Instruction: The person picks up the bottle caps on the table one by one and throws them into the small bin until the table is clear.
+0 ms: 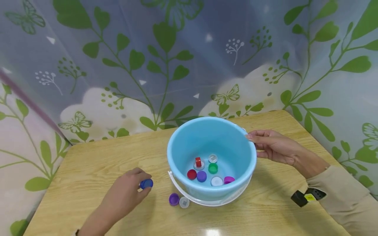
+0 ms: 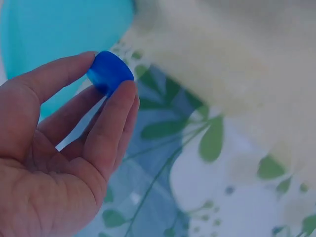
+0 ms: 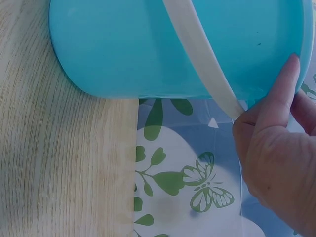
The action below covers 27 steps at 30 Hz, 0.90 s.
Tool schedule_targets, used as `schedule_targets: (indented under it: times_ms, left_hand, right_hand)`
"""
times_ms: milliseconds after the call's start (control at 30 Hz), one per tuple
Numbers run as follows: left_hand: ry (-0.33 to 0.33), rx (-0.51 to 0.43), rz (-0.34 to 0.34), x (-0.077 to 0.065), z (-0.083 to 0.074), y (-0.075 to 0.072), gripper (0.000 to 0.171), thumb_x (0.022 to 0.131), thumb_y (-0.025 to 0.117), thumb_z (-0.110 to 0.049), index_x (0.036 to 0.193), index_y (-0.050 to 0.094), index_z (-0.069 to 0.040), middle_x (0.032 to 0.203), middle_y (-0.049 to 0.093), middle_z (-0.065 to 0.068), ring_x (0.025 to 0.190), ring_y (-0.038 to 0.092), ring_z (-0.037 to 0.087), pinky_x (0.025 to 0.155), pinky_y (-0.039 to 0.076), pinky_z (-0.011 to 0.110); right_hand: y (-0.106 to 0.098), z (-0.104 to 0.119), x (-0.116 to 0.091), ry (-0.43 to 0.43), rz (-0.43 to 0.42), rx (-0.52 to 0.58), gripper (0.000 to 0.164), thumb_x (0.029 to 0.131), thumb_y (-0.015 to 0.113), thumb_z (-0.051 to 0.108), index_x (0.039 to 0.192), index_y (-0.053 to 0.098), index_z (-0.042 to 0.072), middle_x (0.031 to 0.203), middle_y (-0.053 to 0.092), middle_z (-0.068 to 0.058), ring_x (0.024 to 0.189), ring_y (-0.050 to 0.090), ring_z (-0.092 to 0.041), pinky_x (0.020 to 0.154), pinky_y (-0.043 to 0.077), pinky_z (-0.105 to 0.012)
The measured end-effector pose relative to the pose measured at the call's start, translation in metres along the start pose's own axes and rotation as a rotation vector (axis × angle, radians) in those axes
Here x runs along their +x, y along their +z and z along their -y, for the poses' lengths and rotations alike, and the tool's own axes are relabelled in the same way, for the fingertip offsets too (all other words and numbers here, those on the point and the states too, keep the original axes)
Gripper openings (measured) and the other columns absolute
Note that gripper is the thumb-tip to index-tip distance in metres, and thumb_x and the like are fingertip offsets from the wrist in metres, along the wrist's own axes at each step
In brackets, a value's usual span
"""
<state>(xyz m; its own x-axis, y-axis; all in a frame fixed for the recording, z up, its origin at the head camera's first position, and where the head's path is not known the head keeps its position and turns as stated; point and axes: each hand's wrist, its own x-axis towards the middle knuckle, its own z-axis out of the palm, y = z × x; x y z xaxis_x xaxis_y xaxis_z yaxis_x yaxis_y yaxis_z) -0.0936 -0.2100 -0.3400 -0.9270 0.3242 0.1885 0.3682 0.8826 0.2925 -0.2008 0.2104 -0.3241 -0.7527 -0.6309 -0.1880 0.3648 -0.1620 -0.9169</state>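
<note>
Between thumb and fingers, my left hand (image 1: 125, 190) pinches a blue bottle cap (image 1: 146, 184), seen close up in the left wrist view as a blue cap (image 2: 111, 73) at the fingertips. A light blue bucket (image 1: 192, 131) with a white handle (image 1: 203, 200) stands to the right of it. My right hand (image 1: 276, 147) grips the bucket's rim on the right side; in the right wrist view the fingers (image 3: 284, 94) lie at the rim near the handle's end. Inside the bucket are several caps, among them a green cap (image 1: 213, 168) and a purple cap (image 1: 201, 176).
On the wooden table (image 1: 112, 157), a purple cap (image 1: 174, 199) and a white cap (image 1: 184, 202) lie side by side in front of the bucket. A printed cloth (image 1: 133, 65) with leaves and butterflies hangs behind the table and at its sides.
</note>
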Motion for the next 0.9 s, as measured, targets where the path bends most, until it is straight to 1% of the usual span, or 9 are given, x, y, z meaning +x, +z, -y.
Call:
schedule_targets:
  times_ms: [67,167,267,367,433,600,700,767,900]
  left_hand:
    - [0.02,0.008,-0.003,0.006,-0.001,-0.014,0.015,0.077,0.078,-0.007,0.092,0.072,-0.007,0.091,0.065,0.002,0.076,0.062,0.012,0.063,0.054,0.025]
    - [0.046,0.0,-0.033,0.017,-0.004,-0.031,0.018,0.079,0.077,-0.007,0.096,0.072,-0.005,0.095,0.064,0.005,0.077,0.063,0.015,0.063,0.055,0.023]
    - [0.054,-0.087,-0.072,0.028,-0.005,-0.046,0.02,0.082,0.075,-0.005,0.101,0.07,-0.002,0.099,0.063,0.007,0.083,0.064,0.02,0.067,0.057,0.024]
    - [0.07,-0.178,-0.114,0.042,-0.007,-0.055,0.022,0.084,0.073,-0.004,0.106,0.069,0.0,0.102,0.062,0.008,0.091,0.064,0.022,0.073,0.057,0.027]
    - [0.103,-0.208,-0.144,0.051,-0.008,-0.057,0.023,0.084,0.072,-0.003,0.107,0.069,0.0,0.104,0.061,0.007,0.094,0.063,0.022,0.076,0.056,0.029]
    - [0.259,-0.165,-0.21,0.072,-0.021,-0.055,0.023,0.081,0.075,-0.003,0.104,0.071,-0.002,0.104,0.063,0.006,0.093,0.062,0.02,0.077,0.057,0.032]
    - [0.346,-0.151,-0.231,0.084,-0.03,-0.053,0.025,0.08,0.077,-0.004,0.105,0.071,-0.003,0.104,0.064,0.006,0.09,0.062,0.019,0.076,0.056,0.032]
    - [0.385,-0.143,-0.233,0.092,-0.035,-0.05,0.026,0.08,0.077,-0.004,0.105,0.071,-0.002,0.104,0.064,0.007,0.089,0.062,0.019,0.076,0.056,0.033]
    - [0.422,-0.127,-0.215,0.105,-0.043,-0.044,0.03,0.081,0.076,-0.005,0.109,0.069,0.0,0.107,0.063,0.008,0.094,0.061,0.02,0.081,0.055,0.034]
  right_hand:
    - [0.0,0.0,0.0,0.001,-0.001,-0.001,0.018,0.101,0.046,0.008,0.107,0.062,0.001,0.102,0.065,-0.01,0.095,0.066,-0.019,0.085,0.053,-0.036]
    - [0.0,0.0,0.0,0.005,-0.005,-0.001,0.018,0.101,0.047,0.009,0.107,0.062,0.001,0.102,0.065,-0.01,0.095,0.066,-0.019,0.085,0.053,-0.036]
    - [0.0,0.0,0.001,0.01,-0.01,-0.003,0.018,0.101,0.047,0.009,0.107,0.062,0.001,0.102,0.065,-0.01,0.094,0.066,-0.019,0.085,0.053,-0.036]
    - [0.0,0.0,0.001,0.013,-0.015,-0.007,0.017,0.101,0.048,0.009,0.106,0.062,0.002,0.101,0.065,-0.009,0.094,0.066,-0.018,0.085,0.053,-0.036]
    - [0.0,0.0,0.001,0.012,-0.017,-0.01,0.017,0.101,0.048,0.01,0.105,0.063,0.002,0.101,0.065,-0.009,0.093,0.066,-0.018,0.085,0.053,-0.036]
    - [0.0,0.0,0.001,0.003,-0.005,-0.017,0.018,0.101,0.047,0.009,0.106,0.062,0.001,0.101,0.065,-0.009,0.095,0.066,-0.018,0.085,0.052,-0.036]
    - [0.0,0.0,0.001,-0.001,0.003,-0.015,0.018,0.101,0.047,0.009,0.106,0.062,0.001,0.102,0.065,-0.01,0.095,0.066,-0.018,0.085,0.052,-0.036]
    - [0.0,0.0,0.001,-0.001,0.005,-0.015,0.018,0.101,0.046,0.009,0.106,0.062,0.001,0.102,0.065,-0.009,0.095,0.066,-0.018,0.085,0.053,-0.036]
    - [-0.001,0.001,0.001,0.009,-0.001,-0.017,0.018,0.101,0.047,0.009,0.106,0.062,0.002,0.102,0.065,-0.009,0.095,0.066,-0.018,0.085,0.053,-0.036]
